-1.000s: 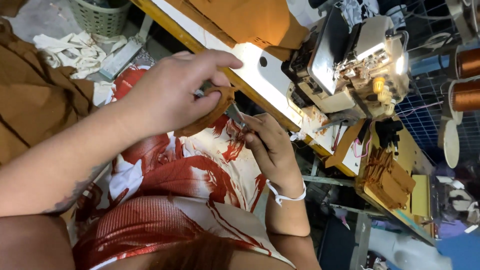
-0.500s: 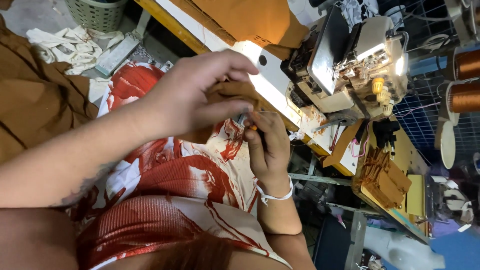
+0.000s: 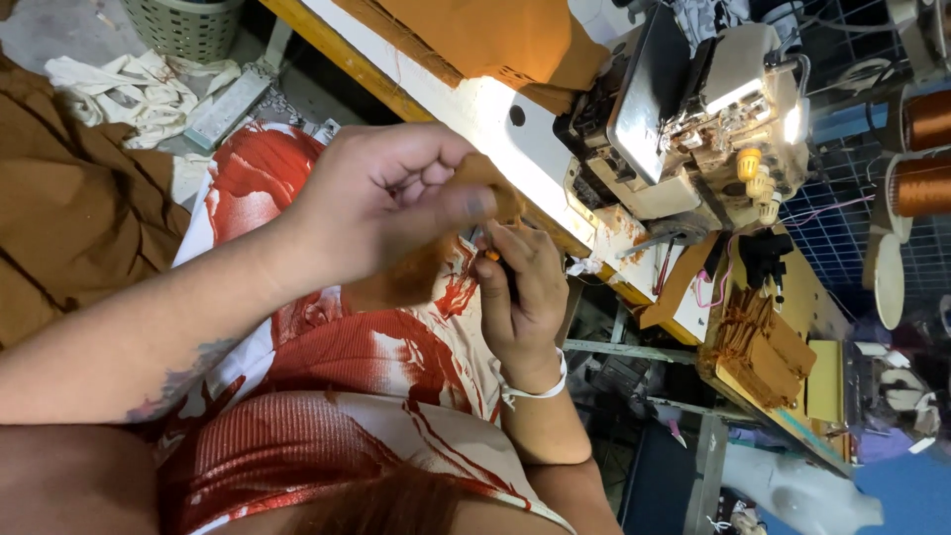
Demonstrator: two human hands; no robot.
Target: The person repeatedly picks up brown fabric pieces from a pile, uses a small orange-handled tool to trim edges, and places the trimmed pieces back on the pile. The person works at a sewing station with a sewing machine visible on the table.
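Left hand (image 3: 396,203), at centre frame, is closed on a small brown fabric piece (image 3: 411,279), pinching it between thumb and curled fingers so that it hangs over the lap. The right hand (image 3: 520,292), just right of it and wearing a white wristband (image 3: 537,392), is curled around a small orange-tipped tool (image 3: 492,256) whose tip meets the piece's edge. Judged from this, the step in hand is close work on that edge; what follows calls for a steady pinch and a short, exact stroke of the tool. An overlock sewing machine (image 3: 693,119) stands at upper right on a white table (image 3: 466,99), with copper thread cones (image 3: 921,149) at the far right and a stack of brown cut pieces (image 3: 758,347) below. Loose brown cloth (image 3: 69,218) fills the left edge, under a green basket (image 3: 183,22). The left fingers hide most of the contact point.
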